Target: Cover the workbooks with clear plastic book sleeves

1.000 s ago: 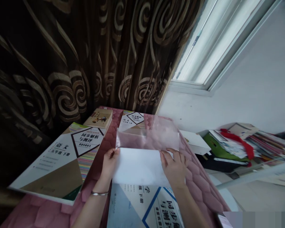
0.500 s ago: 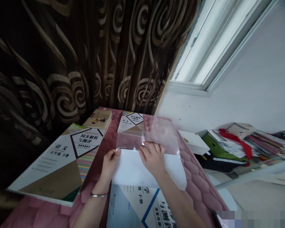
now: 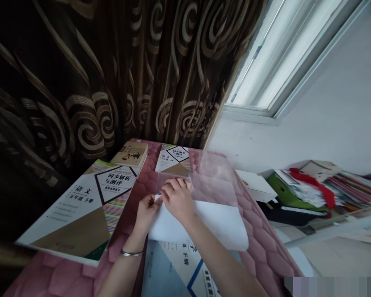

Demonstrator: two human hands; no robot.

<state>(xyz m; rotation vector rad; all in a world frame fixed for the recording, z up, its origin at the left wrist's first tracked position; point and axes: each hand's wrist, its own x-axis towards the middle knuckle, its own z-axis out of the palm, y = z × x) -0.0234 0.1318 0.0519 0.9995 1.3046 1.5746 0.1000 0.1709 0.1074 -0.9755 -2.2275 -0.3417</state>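
My left hand (image 3: 147, 212), with a metal bangle on its wrist, pinches the left corner where a clear plastic film (image 3: 218, 190) meets a white sheet (image 3: 213, 225). Right beside it, my right hand (image 3: 177, 200) has its fingers bent and drawn together on the film's left edge; its fingertips are partly hidden. The white sheet lies over the upper part of a blue-and-white workbook (image 3: 160, 268), whose lower part shows below it. Beyond my hands, the film lies see-through on the pink cover and over the lower edge of a smaller workbook (image 3: 173, 156).
A large white-and-tan workbook (image 3: 71, 218) lies at left, with a tan book (image 3: 130, 154) behind it. Pink quilted cloth (image 3: 259, 247) covers the table. A white box (image 3: 255, 185) and a shelf of piled papers (image 3: 306, 194) stand right; a dark curtain (image 3: 111, 82) hangs behind.
My right hand has slid left along the film, from its middle to beside my left hand. My left hand keeps its pinch at the corner. The view has shifted slightly.
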